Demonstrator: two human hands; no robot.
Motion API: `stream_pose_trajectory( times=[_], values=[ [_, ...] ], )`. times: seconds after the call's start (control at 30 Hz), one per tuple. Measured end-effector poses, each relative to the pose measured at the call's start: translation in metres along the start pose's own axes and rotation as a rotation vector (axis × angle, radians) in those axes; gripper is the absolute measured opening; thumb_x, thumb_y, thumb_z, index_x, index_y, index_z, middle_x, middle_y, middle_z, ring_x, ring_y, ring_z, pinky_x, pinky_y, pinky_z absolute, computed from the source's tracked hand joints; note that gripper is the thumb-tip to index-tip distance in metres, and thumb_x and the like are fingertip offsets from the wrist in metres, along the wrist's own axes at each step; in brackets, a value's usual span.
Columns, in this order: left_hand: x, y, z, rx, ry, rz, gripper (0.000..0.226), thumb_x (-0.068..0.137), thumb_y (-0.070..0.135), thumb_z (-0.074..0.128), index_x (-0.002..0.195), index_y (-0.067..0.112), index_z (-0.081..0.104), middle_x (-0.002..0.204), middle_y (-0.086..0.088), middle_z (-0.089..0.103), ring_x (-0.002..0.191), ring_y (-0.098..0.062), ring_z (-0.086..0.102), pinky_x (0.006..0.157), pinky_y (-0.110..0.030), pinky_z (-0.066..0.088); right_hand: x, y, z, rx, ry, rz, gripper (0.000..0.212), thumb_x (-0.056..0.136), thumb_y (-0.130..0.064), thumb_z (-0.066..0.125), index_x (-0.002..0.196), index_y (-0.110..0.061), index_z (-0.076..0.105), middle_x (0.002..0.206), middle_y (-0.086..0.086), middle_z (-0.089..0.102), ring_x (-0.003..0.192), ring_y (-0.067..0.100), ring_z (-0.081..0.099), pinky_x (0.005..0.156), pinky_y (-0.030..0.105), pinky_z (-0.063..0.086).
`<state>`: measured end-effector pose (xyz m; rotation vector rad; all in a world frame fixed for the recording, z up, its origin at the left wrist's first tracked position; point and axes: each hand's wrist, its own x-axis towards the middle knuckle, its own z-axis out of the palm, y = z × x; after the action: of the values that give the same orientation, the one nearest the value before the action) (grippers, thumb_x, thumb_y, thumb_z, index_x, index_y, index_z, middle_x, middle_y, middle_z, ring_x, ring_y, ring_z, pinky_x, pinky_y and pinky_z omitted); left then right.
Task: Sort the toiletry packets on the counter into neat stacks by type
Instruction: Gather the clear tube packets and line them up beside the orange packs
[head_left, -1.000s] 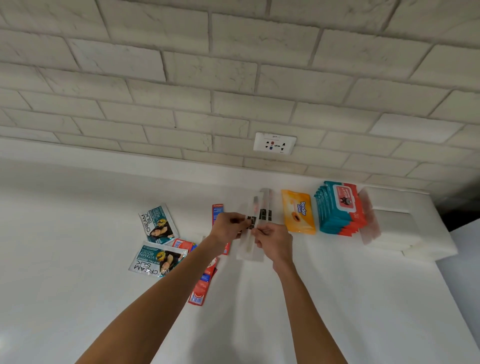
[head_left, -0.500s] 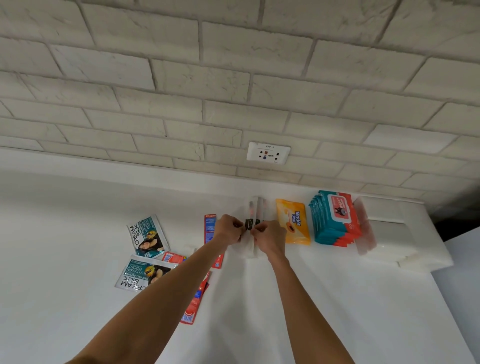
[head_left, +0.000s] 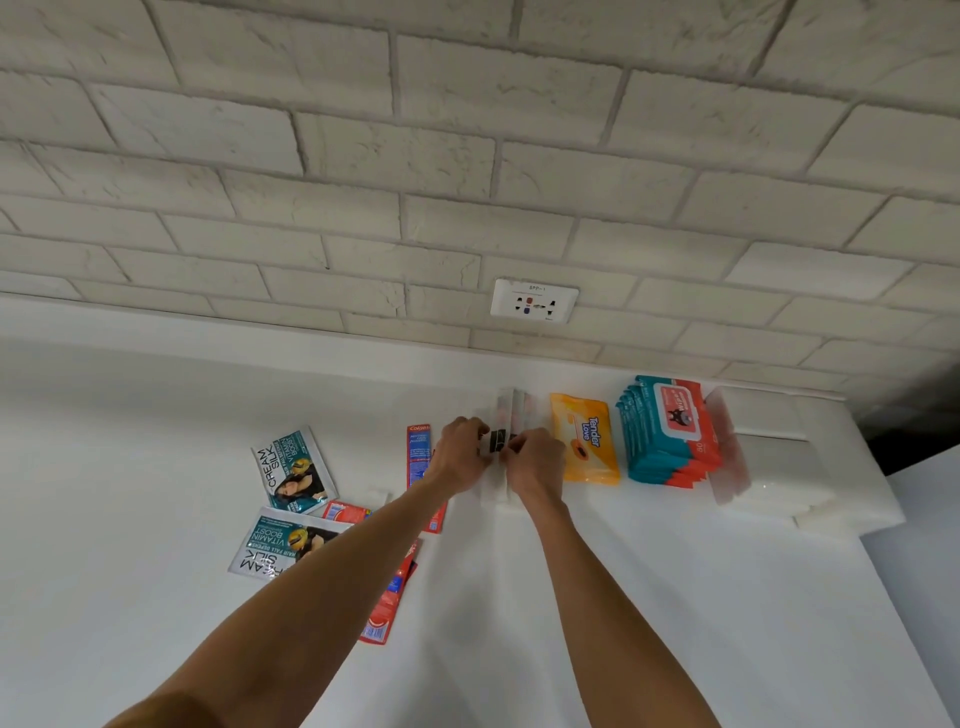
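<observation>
My left hand (head_left: 460, 457) and my right hand (head_left: 535, 470) meet over clear toothbrush packets (head_left: 511, 410) with black labels, which lie on the white counter (head_left: 649, 597) near the wall. Both hands pinch the packets at the label. To the right lie an orange Tender Love wipes pack (head_left: 587, 441) and a stack of teal and red wipes packs (head_left: 670, 431). On the left lie two Cream Silk sachets (head_left: 293, 470) (head_left: 275, 540). Red toothpaste sachets (head_left: 418, 452) (head_left: 384, 608) lie partly under my left forearm.
A white raised block (head_left: 810, 467) sits at the counter's right end, with a clear packet (head_left: 730, 457) leaning against the wipes stack. A wall socket (head_left: 534, 300) is set in the white brick wall behind. The counter drops off at the far right.
Both hands have moved the toothbrush packets away from me toward the wall, next to the orange pack. The other packets have stayed in place.
</observation>
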<state>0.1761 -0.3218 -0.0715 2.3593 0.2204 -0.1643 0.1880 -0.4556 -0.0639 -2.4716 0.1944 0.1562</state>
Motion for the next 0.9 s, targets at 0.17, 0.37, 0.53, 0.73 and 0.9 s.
stream_pose_trajectory(
  times=[0.17, 0.37, 0.53, 0.73, 0.9],
  values=[
    [-0.002, -0.005, -0.012, 0.194, -0.154, 0.217, 0.072, 0.082, 0.029, 0.08, 0.146, 0.014, 0.049, 0.148, -0.004, 0.048, 0.132, -0.025, 0.051, 0.113, -0.036, 0.041, -0.001, 0.0, 0.003, -0.027, 0.002, -0.056, 0.01, 0.094, -0.013, 0.069, 0.091, -0.012, 0.079, 0.073, -0.005, 0.068, 0.063, 0.009, 0.061, 0.047, 0.011, 0.036],
    [-0.003, -0.016, -0.017, 0.304, -0.323, 0.303, 0.098, 0.084, 0.034, 0.08, 0.161, 0.017, 0.022, 0.169, 0.001, 0.017, 0.151, -0.02, 0.027, 0.121, -0.033, 0.024, -0.001, 0.008, 0.007, -0.054, 0.094, -0.117, 0.019, 0.105, -0.026, 0.055, 0.099, -0.022, 0.072, 0.092, -0.005, 0.069, 0.082, 0.014, 0.066, 0.063, 0.022, 0.052],
    [-0.003, -0.02, -0.018, 0.326, -0.356, 0.318, 0.105, 0.084, 0.032, 0.081, 0.163, 0.017, 0.013, 0.17, 0.005, 0.009, 0.152, -0.021, 0.026, 0.121, -0.035, 0.025, -0.007, 0.02, 0.006, -0.186, 0.094, -0.131, 0.026, 0.102, -0.028, 0.063, 0.126, -0.018, 0.065, 0.123, 0.004, 0.062, 0.109, 0.027, 0.059, 0.085, 0.04, 0.057],
    [-0.004, -0.018, -0.015, 0.346, -0.374, 0.309, 0.108, 0.084, 0.028, 0.081, 0.163, 0.022, 0.007, 0.169, 0.008, 0.009, 0.15, -0.025, 0.03, 0.122, -0.043, 0.031, -0.01, 0.03, 0.009, -0.157, 0.069, -0.125, 0.03, 0.1, -0.027, 0.067, 0.127, -0.016, 0.066, 0.123, 0.004, 0.066, 0.112, 0.027, 0.065, 0.094, 0.043, 0.059],
    [-0.001, -0.016, -0.014, 0.337, -0.377, 0.312, 0.108, 0.083, 0.03, 0.082, 0.163, 0.021, 0.01, 0.169, 0.008, 0.01, 0.149, -0.024, 0.033, 0.12, -0.043, 0.032, -0.003, 0.032, 0.007, -0.041, 0.003, -0.106, 0.02, 0.1, -0.021, 0.058, 0.117, -0.025, 0.068, 0.113, -0.004, 0.065, 0.104, 0.02, 0.063, 0.081, 0.022, 0.048]
  ],
)
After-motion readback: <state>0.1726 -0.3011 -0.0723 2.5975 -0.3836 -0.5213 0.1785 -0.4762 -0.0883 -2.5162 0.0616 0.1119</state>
